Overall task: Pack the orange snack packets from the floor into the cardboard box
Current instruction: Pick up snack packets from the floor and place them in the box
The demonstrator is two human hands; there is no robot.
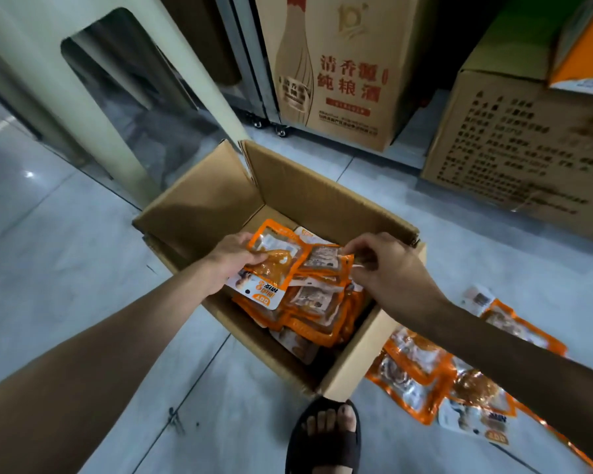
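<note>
**Both hands over the half-filled box**

A pale grey tiled floor (65, 268) carries everything. Behind the open brown cardboard box (213, 200) stand a tall brown carton with red characters (343, 80) and, to the right of that, a wider brown carton with black print (528, 155). The box sits in the middle of the view with its flaps up. It is about half full of orange snack packets (319, 316), piled loosely and overlapping.

More orange packets lie in a heap on the floor (415, 371), just beside the box's right wall and partly hidden under the right forearm.

Above the box opening, the left hand (233, 258) grips the left edge of an orange clear-windowed packet (278, 254). The fingers are curled under it and the thumb lies on top. The right hand (394, 268) has its grip pinched on the right edge of a neighbouring orange packet (326, 263), thumb and fingertips pressed together on the seal.

A foot in a black slide sandal (326, 439) stands at the box's near corner.
</note>
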